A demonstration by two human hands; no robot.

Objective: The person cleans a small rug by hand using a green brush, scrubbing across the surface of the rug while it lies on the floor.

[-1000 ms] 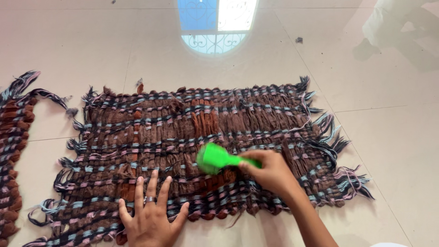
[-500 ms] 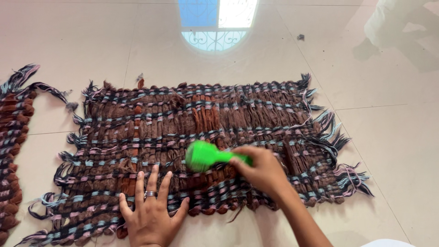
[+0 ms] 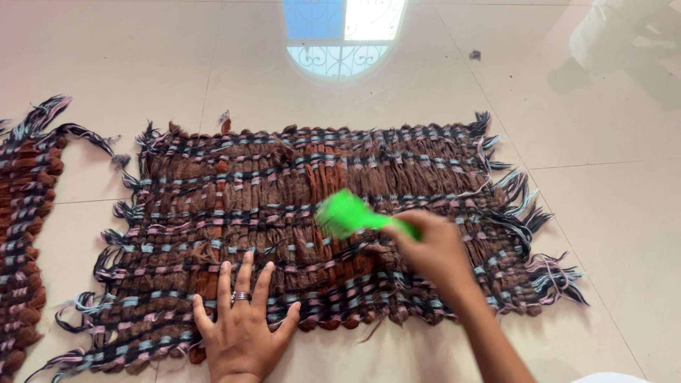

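A brown woven mat [image 3: 213, 198] with blue, pink and black strands and fringed ends lies flat on the glossy tiled floor. My right hand [image 3: 434, 250] grips the handle of a bright green brush [image 3: 346, 213], whose head rests on the mat's middle. My left hand [image 3: 241, 325] lies flat with fingers spread on the mat's near edge, a ring on one finger.
A second similar woven mat [image 3: 25, 213] lies at the left edge. A small tuft of loose fibre [image 3: 474, 54] sits on the floor [image 3: 603, 213] at the far right. A window's reflection [image 3: 342, 32] shines on the tiles at the top.
The green brush moved left across the mat, then swept back to the right and slightly farther away. My left hand stayed pressed on the near edge.
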